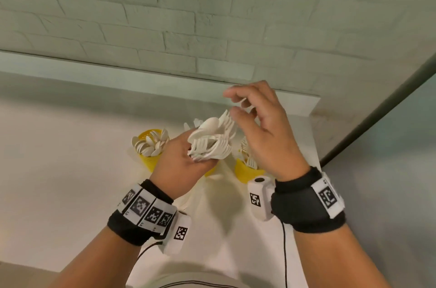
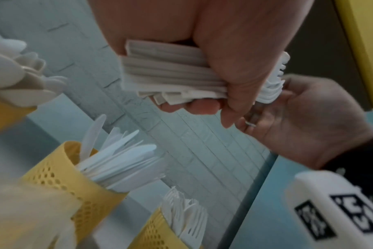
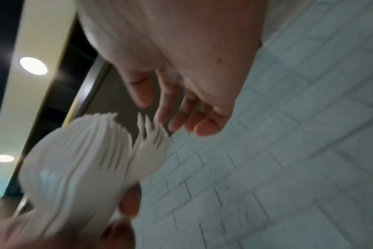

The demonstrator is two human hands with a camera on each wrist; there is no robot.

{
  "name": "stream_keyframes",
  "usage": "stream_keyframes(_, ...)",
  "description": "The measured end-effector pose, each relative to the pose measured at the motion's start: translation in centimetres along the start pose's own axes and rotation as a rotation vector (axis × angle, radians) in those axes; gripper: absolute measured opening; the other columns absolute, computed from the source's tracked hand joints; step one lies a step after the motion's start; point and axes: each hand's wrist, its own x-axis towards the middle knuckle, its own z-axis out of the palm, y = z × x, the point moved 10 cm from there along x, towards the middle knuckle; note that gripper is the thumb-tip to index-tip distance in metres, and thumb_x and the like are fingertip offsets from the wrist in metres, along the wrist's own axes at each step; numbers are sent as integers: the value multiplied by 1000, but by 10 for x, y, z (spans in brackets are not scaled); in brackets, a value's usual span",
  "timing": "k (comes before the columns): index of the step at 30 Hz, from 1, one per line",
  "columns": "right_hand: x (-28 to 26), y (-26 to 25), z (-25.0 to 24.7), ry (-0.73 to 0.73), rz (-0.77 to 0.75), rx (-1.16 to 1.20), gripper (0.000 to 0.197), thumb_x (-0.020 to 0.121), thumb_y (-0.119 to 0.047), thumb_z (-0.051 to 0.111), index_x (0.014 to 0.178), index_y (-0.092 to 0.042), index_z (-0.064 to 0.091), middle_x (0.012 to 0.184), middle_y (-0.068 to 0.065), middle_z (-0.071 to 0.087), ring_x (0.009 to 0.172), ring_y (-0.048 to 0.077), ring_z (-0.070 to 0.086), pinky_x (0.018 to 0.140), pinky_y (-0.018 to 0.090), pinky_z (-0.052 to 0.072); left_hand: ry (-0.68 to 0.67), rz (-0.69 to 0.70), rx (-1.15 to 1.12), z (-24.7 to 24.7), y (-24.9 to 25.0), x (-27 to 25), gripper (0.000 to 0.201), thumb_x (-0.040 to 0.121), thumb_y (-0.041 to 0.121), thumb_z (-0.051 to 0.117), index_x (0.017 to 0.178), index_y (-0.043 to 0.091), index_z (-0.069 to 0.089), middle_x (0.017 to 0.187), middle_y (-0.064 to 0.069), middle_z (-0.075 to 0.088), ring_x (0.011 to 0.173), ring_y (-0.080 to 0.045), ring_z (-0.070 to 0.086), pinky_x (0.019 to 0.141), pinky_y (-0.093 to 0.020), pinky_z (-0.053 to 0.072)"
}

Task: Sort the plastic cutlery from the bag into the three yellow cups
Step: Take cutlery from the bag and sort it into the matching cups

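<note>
My left hand (image 1: 188,165) grips a thick bundle of white plastic cutlery (image 1: 212,141), mostly forks with a spoon on top; the handles (image 2: 170,79) stick out of my fist. My right hand (image 1: 232,102) hovers just above the bundle, fingers loosely curled, fingertips (image 3: 177,124) at the tines of one fork (image 3: 151,144) that stands apart from the rest. Three yellow mesh cups stand on the table below: one with spoons (image 1: 147,158), one with knives (image 2: 60,176), mostly hidden behind my left hand in the head view, and one with forks (image 1: 245,173).
A white table (image 1: 59,158) runs back to a raised ledge (image 1: 141,75) under a pale brick wall. A pale, thin sheet or bag (image 1: 212,205) lies on the table under my wrists. The table's right edge (image 1: 316,151) drops off close beside the fork cup.
</note>
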Motion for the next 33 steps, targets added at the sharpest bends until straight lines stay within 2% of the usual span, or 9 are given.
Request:
stream_keyframes(2, -2, 2, 15, -247, 14, -152, 21, 94, -24, 64, 112, -24, 74, 111, -3, 58, 112, 18, 50, 96, 22, 38, -3, 67, 96, 2, 3, 2, 30, 76, 8, 83, 93, 28, 68, 83, 0, 71, 77, -17, 68, 70, -38, 55)
stream_keyframes(4, -10, 11, 24, -416, 52, -195, 18, 93, -28, 64, 107, -23, 75, 110, -3, 59, 110, 19, 52, 95, 27, 40, -30, 148, 190, 6, 9, 2, 28, 74, 17, 80, 93, 28, 64, 79, 1, 66, 72, -19, 64, 64, -44, 51)
stream_keyframes(7, -15, 16, 19, -436, 72, -121, 19, 93, -29, 63, 105, -21, 75, 109, -1, 61, 105, 16, 59, 91, 29, 45, -62, 201, 269, 10, 11, 2, 26, 73, 19, 80, 95, 23, 65, 80, 2, 66, 72, -19, 63, 63, -45, 50)
stream_keyframes(14, -9, 6, -14, -81, 24, 272, 17, 102, -15, 53, 107, -5, 66, 112, 14, 68, 107, 30, 65, 95, 47, 53, -58, 103, 266, 10, -1, -1, 36, 76, 11, 84, 94, 36, 65, 85, 12, 70, 77, -10, 67, 68, -26, 52)
stream_keyframes(17, -8, 1, -42, 184, 58, 702, 16, 106, -14, 40, 103, -16, 55, 108, 21, 72, 109, 46, 65, 100, 62, 47, -74, 87, 287, 11, -7, -2, 30, 77, 13, 82, 100, 23, 66, 79, 6, 69, 73, -13, 65, 67, -36, 53)
stream_keyframes(21, -15, -10, -87, 472, -24, 1066, 15, 112, -21, 27, 110, -18, 41, 94, 22, 67, 89, 40, 67, 93, 56, 53, -51, 91, 336, 9, -14, -1, 23, 80, 12, 78, 96, 21, 64, 77, 7, 66, 72, -12, 62, 66, -41, 51)
stream_keyframes(26, -27, -18, -88, 463, -58, 664, 16, 112, -30, 28, 110, -20, 41, 76, 12, 41, 57, 27, 34, 58, 37, 40, -47, 114, 365, 15, -17, 0, 20, 84, 28, 70, 102, 22, 62, 84, 7, 67, 77, -17, 65, 68, -44, 53)
stream_keyframes(30, -33, -4, -33, 44, 27, 11, 23, 92, -37, 69, 110, -24, 62, 80, -4, 60, 58, 7, 47, 56, 22, 42, -50, 212, 470, 21, -3, -1, 24, 83, 26, 71, 98, 34, 54, 79, 14, 57, 69, -10, 57, 60, -40, 51)
stream_keyframes(33, -39, 19, -7, -167, 120, -174, 19, 89, -35, 73, 106, -28, 70, 87, -10, 73, 75, 11, 67, 68, 32, 55, -67, 272, 562, 24, 4, -2, 29, 81, 26, 71, 98, 37, 51, 76, 16, 46, 66, -14, 54, 54, -35, 48)
